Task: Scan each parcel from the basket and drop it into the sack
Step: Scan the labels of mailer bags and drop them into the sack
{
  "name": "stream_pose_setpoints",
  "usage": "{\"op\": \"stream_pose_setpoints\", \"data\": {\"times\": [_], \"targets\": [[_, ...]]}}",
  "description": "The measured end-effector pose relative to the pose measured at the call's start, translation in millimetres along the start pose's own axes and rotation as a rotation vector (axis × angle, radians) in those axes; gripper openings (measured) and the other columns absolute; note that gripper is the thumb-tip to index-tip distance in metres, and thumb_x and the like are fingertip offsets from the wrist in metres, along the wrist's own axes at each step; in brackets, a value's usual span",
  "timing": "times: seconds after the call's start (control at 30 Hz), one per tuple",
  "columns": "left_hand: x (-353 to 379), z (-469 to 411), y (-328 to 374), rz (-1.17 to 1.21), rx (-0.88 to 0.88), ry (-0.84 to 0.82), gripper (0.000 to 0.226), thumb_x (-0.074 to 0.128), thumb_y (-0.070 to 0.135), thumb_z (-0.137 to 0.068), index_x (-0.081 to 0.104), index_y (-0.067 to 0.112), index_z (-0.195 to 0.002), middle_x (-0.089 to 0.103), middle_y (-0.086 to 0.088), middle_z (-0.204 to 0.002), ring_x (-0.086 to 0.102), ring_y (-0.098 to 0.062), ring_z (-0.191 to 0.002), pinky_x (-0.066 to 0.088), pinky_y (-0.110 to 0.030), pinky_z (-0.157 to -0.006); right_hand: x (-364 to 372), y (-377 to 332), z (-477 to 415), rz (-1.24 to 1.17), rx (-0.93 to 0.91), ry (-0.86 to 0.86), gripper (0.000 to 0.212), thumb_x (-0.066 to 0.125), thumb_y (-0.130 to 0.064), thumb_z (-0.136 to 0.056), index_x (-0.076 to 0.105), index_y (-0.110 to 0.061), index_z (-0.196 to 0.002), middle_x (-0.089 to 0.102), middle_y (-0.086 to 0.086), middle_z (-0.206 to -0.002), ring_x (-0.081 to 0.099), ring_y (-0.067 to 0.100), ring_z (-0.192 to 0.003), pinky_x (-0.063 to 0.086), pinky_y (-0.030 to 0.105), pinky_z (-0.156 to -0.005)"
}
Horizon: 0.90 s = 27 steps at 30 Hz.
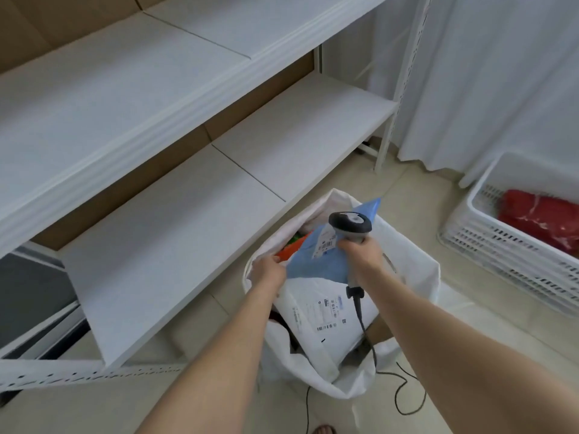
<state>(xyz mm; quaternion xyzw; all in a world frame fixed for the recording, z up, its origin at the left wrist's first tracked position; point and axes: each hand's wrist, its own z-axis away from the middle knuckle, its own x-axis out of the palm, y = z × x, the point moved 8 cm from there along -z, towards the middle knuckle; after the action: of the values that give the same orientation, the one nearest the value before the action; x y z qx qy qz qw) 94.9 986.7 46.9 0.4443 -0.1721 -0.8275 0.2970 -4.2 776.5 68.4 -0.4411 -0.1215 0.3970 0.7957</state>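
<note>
A blue parcel [316, 264] with a white barcode label hangs over the open mouth of the white sack [410, 264]. My left hand [268, 270] pinches its left edge. My right hand [360, 256] grips the handle of a grey barcode scanner [349, 225], whose head sits just above the label. Inside the sack lies a white parcel [322, 311] with printed labels, and orange and green parcels show deeper in. A white plastic basket [488, 242] at the right holds a red parcel [545, 217].
White metal shelves [188, 195] run along the left and back, close to the sack. The scanner's black cable [404, 393] trails over the sack rim onto the tiled floor. White curtains hang behind the basket. A toe shows at the bottom edge.
</note>
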Motion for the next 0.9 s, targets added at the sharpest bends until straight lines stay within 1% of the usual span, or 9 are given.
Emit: {"op": "stream_pose_setpoints", "data": {"times": [0.13,0.27,0.4,0.47,0.57,0.67,0.77,0.83,0.9], "targets": [[8.0,-17.6,-1.4,0.031,0.007,-0.063,0.033,0.047,0.009,-0.093,0.068,0.015,-0.118,0.064,-0.007,-0.120,0.060,-0.027,-0.106,0.046,-0.028,-0.086,42.2,2.2,-14.3,-0.055,0.047,-0.154,0.015,0.067,-0.007,-0.087,0.061,-0.007,-0.100,0.065,0.009,-0.094,0.062,0.020,-0.080,0.052,0.032,-0.071],[3.0,-24.2,-5.4,-0.040,0.031,-0.093,0.038,0.040,0.007,-0.098,0.056,0.013,-0.132,0.054,-0.005,-0.134,0.054,-0.027,-0.117,0.042,-0.025,-0.087,75.9,-0.8,-22.4,-0.106,0.060,-0.264,0.008,0.068,-0.004,-0.086,0.061,-0.007,-0.090,0.066,0.013,-0.095,0.065,0.023,-0.082,0.057,0.036,-0.079],[4.8,-32.2,-15.5,-0.033,0.012,-0.138,0.046,0.035,0.004,-0.096,0.052,0.017,-0.137,0.050,-0.005,-0.139,0.051,-0.026,-0.122,0.041,-0.030,-0.100,74.1,11.0,-33.2,-0.147,0.129,-0.143,0.012,0.069,-0.008,-0.085,0.059,-0.007,-0.090,0.064,0.012,-0.093,0.064,0.026,-0.083,0.057,0.038,-0.077],[6.2,-34.7,-19.4,0.001,0.008,-0.156,0.045,0.038,0.004,-0.094,0.058,0.019,-0.131,0.057,-0.006,-0.133,0.054,-0.026,-0.117,0.043,-0.032,-0.100,70.9,14.9,-39.5,-0.207,0.148,-0.133,0.011,0.068,-0.008,-0.086,0.057,-0.008,-0.088,0.062,0.013,-0.093,0.062,0.026,-0.081,0.055,0.038,-0.077],[7.7,-35.8,-21.4,0.005,0.010,-0.182,0.048,0.035,-0.001,-0.091,0.057,0.017,-0.131,0.057,-0.011,-0.131,0.055,-0.027,-0.112,0.044,-0.032,-0.093,82.8,21.4,-39.5,-0.020,0.166,-0.292,0.011,0.068,-0.006,-0.087,0.057,-0.008,-0.088,0.062,0.017,-0.100,0.061,0.029,-0.088,0.053,0.041,-0.083],[6.9,-33.1,-24.6,0.008,-0.046,-0.184,0.049,0.034,0.001,-0.096,0.045,0.016,-0.140,0.046,-0.010,-0.139,0.050,-0.030,-0.121,0.042,-0.034,-0.101,101.3,35.4,-23.5,0.099,0.206,-0.422,0.009,0.068,-0.008,-0.088,0.058,-0.009,-0.088,0.062,0.013,-0.095,0.059,0.022,-0.079,0.050,0.034,-0.071],[2.0,-31.0,-22.2,-0.006,-0.050,-0.184,0.045,0.036,0.003,-0.096,0.047,0.014,-0.139,0.051,-0.010,-0.131,0.052,-0.028,-0.115,0.044,-0.030,-0.093,94.0,38.0,-17.5,-0.006,0.185,-0.352,0.011,0.067,-0.006,-0.089,0.058,-0.008,-0.082,0.061,0.012,-0.088,0.056,0.017,-0.069,0.047,0.027,-0.060],[-1.7,-26.2,-14.1,-0.004,-0.037,-0.172,0.041,0.038,0.005,-0.095,0.054,0.015,-0.131,0.056,-0.009,-0.124,0.054,-0.027,-0.106,0.043,-0.029,-0.083,77.3,33.3,-16.6,-0.002,0.168,-0.312,0.013,0.066,-0.008,-0.089,0.055,-0.009,-0.083,0.055,0.008,-0.084,0.052,0.016,-0.070,0.051,0.033,-0.071],[-1.6,-15.7,-1.5,-0.002,-0.027,-0.172,0.036,0.037,0.005,-0.095,0.058,0.018,-0.121,0.055,-0.007,-0.117,0.051,-0.026,-0.101,0.044,-0.030,-0.085,58.3,26.6,-13.3,0.054,0.156,-0.307,0.015,0.067,-0.011,-0.089,0.054,-0.006,-0.095,0.051,0.010,-0.089,0.050,0.017,-0.073,0.050,0.040,-0.086]]}}
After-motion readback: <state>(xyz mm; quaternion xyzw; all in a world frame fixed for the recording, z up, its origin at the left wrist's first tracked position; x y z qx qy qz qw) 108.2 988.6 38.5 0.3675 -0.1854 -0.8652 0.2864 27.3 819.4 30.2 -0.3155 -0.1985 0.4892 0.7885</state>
